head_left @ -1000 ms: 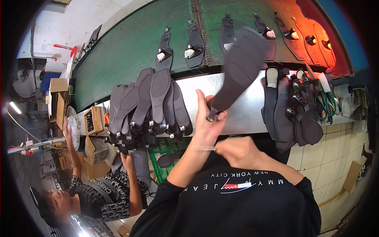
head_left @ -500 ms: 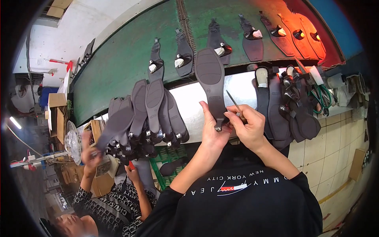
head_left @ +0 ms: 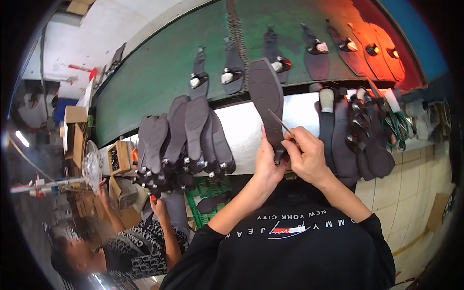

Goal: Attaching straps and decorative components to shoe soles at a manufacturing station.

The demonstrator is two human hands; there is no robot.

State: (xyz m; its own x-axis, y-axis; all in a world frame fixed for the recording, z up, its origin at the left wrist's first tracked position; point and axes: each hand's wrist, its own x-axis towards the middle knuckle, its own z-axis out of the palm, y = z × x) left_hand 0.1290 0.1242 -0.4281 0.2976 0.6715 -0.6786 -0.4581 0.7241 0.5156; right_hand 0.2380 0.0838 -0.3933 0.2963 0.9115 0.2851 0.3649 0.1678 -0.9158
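Observation:
Upright in front of me stands a dark sandal (head_left: 266,87), its grooved outsole turned up and its heel end low. My left hand (head_left: 267,164) is closed round the heel end. Pinched in my right hand (head_left: 308,153) is a thin pointed metal tool (head_left: 277,118), which slants up and left. The tool's tip overlaps the right edge of the sole in view; whether it touches I cannot tell. My right fingertips are close beside the sandal's heel end.
Left lies a pile of dark sandals (head_left: 196,121), right another pile (head_left: 345,145), both on a shiny metal counter (head_left: 237,126). Beyond, sandals rest on a green conveyor belt (head_left: 140,89) under orange light. A co-worker's hand (head_left: 103,192) is at lower left, near a fan (head_left: 91,164).
The sandal has turned slightly in my left hand. The co-worker's raised hand has moved down and left, away from the sandal it held by the left pile. The view has shifted a little.

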